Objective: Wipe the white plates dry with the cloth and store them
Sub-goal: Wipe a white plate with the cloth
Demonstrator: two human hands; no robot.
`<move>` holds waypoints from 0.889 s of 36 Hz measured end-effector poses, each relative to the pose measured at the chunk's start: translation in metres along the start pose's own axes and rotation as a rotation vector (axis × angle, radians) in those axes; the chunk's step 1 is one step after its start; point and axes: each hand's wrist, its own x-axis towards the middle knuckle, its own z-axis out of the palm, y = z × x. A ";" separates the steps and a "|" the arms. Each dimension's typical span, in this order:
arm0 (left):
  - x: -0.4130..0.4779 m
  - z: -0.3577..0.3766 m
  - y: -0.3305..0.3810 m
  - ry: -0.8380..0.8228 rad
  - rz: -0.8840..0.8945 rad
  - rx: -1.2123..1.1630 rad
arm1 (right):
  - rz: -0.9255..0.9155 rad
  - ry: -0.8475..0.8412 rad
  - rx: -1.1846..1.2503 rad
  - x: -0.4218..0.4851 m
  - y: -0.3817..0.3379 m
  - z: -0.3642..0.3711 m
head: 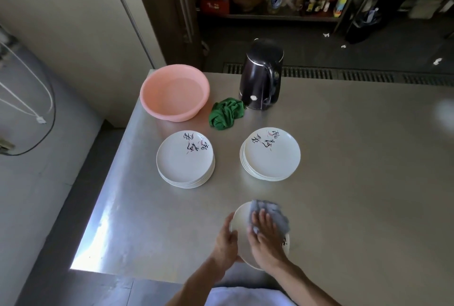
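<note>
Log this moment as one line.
step: wiping; left hand: grips plate; right hand: presses grey cloth on plate; beyond: two plate stacks

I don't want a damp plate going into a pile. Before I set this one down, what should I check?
1. Left hand grips the held plate at its left rim: ok.
2. Right hand presses the grey cloth on the plate's face: ok.
3. Face wiped all over: cannot tell, cloth and hand cover much of it.
4. Underside dry: cannot tell, hidden.
5. Which pile is the dried one, left stack or right stack: cannot tell.
6. Tops of both stacks free of other things: ok.
</note>
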 end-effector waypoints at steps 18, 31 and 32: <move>0.002 -0.001 0.008 0.135 -0.040 -0.193 | -0.210 -0.106 0.402 -0.001 -0.018 -0.007; -0.002 0.001 0.010 -0.062 -0.002 -0.166 | -0.226 -0.062 0.192 0.001 -0.010 -0.005; -0.001 0.000 0.009 -0.067 0.000 -0.174 | -0.274 -0.064 0.207 -0.001 -0.009 -0.007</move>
